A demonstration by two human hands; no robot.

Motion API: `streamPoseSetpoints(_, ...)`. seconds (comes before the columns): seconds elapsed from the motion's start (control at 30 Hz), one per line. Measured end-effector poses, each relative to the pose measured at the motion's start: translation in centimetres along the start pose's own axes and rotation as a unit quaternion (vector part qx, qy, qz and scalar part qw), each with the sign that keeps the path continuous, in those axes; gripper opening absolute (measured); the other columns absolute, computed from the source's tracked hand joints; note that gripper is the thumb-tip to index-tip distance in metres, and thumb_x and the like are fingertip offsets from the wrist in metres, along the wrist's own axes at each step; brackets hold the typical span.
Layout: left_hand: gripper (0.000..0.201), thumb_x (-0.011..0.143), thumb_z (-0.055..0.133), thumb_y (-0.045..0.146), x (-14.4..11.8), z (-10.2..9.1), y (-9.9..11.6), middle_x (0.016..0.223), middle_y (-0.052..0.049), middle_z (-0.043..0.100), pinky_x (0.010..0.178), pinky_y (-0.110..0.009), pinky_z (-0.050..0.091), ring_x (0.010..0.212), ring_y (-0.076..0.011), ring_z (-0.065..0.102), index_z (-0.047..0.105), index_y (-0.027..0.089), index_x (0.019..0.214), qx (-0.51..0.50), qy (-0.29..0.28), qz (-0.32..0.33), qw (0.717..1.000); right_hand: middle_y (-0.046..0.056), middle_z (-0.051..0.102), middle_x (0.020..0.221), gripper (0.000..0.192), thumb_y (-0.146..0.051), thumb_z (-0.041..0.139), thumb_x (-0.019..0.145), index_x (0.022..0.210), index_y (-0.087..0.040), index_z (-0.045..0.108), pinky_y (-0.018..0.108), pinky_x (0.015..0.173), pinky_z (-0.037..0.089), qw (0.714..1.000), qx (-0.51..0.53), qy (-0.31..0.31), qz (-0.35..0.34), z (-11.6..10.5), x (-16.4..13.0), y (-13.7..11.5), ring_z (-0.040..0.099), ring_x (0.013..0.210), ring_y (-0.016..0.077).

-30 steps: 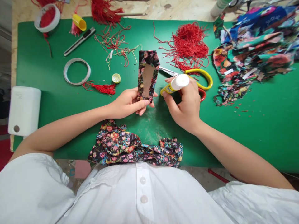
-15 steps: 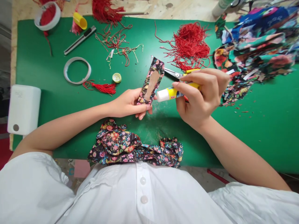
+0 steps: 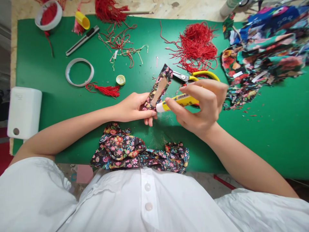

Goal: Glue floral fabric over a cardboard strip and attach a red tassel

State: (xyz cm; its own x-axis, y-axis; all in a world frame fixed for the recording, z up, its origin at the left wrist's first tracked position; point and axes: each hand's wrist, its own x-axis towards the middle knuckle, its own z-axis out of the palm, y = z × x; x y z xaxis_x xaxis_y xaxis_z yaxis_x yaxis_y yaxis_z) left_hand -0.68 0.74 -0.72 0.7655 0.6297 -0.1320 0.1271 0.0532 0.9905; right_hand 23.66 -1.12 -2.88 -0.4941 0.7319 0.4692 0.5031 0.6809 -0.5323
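My left hand (image 3: 135,108) pinches the near end of a flat strip (image 3: 161,87) wrapped at its edges in black floral fabric, with a bare brown middle. In my right hand (image 3: 202,108) is a yellow glue stick (image 3: 180,100), tilted, its white end at the strip's near right edge by my left thumb. Whether that end touches the fabric I cannot tell. Behind the glue stick, scissors (image 3: 185,77) with yellow handles lie on the green mat, partly hidden by my right fingers. Crumpled black floral fabric (image 3: 130,151) lies between my arms and the white shirt.
Red thread heaps (image 3: 199,46) lie at the back, with floral fabric scraps (image 3: 263,58) at the right. A cutter knife (image 3: 82,41), a white ring (image 3: 67,75), a red tassel (image 3: 107,90), a small round cap (image 3: 120,80) and a white box-shaped device (image 3: 24,112) occupy the left.
My right hand has moved left and slightly down with the glue stick, bringing its white end to the strip's near end. The strip has shifted slightly right and toward me, and more of the scissors shows.
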Motion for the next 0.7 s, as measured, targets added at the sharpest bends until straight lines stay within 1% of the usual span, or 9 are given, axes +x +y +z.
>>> streamPoseSetpoints(0.1,0.011,0.086,0.062,0.015,0.0,0.0,-0.1,0.071,0.001,0.074,0.054,-0.019,0.059,0.058,-0.0126,0.072,0.052,0.017,0.09,0.003,0.002,-0.002,1.0,0.006,0.059,0.119,0.023,-0.032,0.067,0.089,0.112,-0.032,0.067,0.055,0.095,0.051,0.994,-0.064,0.075,-0.042,0.0,0.4,-0.4,0.057,0.114,0.0332)
streamPoseSetpoints(0.17,0.01,0.086,0.061,0.014,0.1,-0.1,-0.1,0.069,0.002,0.074,0.054,-0.018,0.059,0.058,-0.0126,0.072,0.052,0.017,0.089,0.009,0.001,-0.001,1.0,0.006,0.057,0.119,0.026,-0.033,0.067,0.087,0.114,-0.034,0.066,0.056,0.093,0.051,0.992,-0.076,0.073,-0.074,-0.2,0.7,-0.7,0.057,0.111,0.033)
streamPoseSetpoints(0.23,0.011,0.086,0.062,0.014,0.1,-0.1,-0.1,0.068,0.002,0.074,0.054,-0.018,0.059,0.058,-0.0124,0.072,0.052,0.017,0.09,0.011,-0.002,0.003,1.0,0.008,0.054,0.119,0.03,-0.037,0.067,0.086,0.116,-0.033,0.065,0.058,0.091,0.052,0.991,-0.087,0.059,-0.087,-0.4,1.0,-1.0,0.057,0.109,0.034)
streamPoseSetpoints(0.3,0.011,0.086,0.062,0.015,0.0,-0.1,0.0,0.068,0.003,0.073,0.054,-0.017,0.058,0.058,-0.0121,0.072,0.052,0.017,0.091,0.012,-0.004,0.007,1.0,0.009,0.051,0.119,0.031,-0.037,0.067,0.086,0.117,-0.031,0.063,0.058,0.091,0.052,0.99,-0.103,0.053,-0.084,-0.7,1.3,-1.3,0.057,0.108,0.0335)
streamPoseSetpoints(0.4,0.013,0.086,0.063,0.016,0.0,0.0,0.0,0.068,0.003,0.073,0.054,-0.017,0.058,0.058,-0.012,0.072,0.052,0.017,0.093,0.015,0.001,0.009,1.0,0.009,0.049,0.113,0.031,-0.031,0.067,0.086,0.116,-0.03,0.06,0.052,0.089,0.054,0.99,-0.095,0.073,-0.071,-0.6,1.7,-1.9,0.058,0.106,0.0306)
streamPoseSetpoints(0.47,0.014,0.086,0.063,0.016,0.0,0.0,0.0,0.069,0.003,0.074,0.055,-0.017,0.059,0.058,-0.0124,0.073,0.052,0.017,0.094,0.016,0.004,0.008,1.0,0.008,0.051,0.109,0.038,-0.03,0.07,0.084,0.119,-0.031,0.056,0.047,0.085,0.056,0.993,-0.047,0.103,-0.045,-0.3,1.9,-2.4,0.058,0.102,0.0288)
streamPoseSetpoints(0.57,0.011,0.087,0.062,0.017,0.0,0.0,-0.1,0.068,0.003,0.074,0.055,-0.018,0.059,0.06,-0.013,0.073,0.052,0.017,0.092,0.022,0.004,0.011,1.0,0.005,0.056,0.099,0.053,-0.033,0.075,0.082,0.127,-0.034,0.047,0.038,0.068,0.058,0.983,0.111,0.139,0.052,0.4,2.0,-2.7,0.061,0.084,0.0229)
streamPoseSetpoints(0.63,0.011,0.088,0.062,0.019,0.0,0.0,-0.2,0.069,0.002,0.074,0.056,-0.018,0.059,0.06,-0.0133,0.074,0.053,0.017,0.092,0.026,0.004,0.013,1.0,0.003,0.058,0.093,0.051,-0.036,0.075,0.082,0.125,-0.034,0.047,0.034,0.058,0.056,0.961,0.213,0.13,0.117,0.7,1.9,-2.6,0.061,0.075,0.0201)
streamPoseSetpoints(0.7,0.013,0.088,0.063,0.021,0.0,0.0,-0.2,0.071,0.002,0.074,0.056,-0.019,0.06,0.061,-0.0138,0.074,0.052,0.017,0.093,0.025,0.006,0.011,1.0,0.003,0.061,0.093,0.04,-0.042,0.073,0.083,0.116,-0.032,0.053,0.034,0.061,0.057,0.945,0.266,0.116,0.153,0.9,1.9,-2.3,0.063,0.078,0.0206)
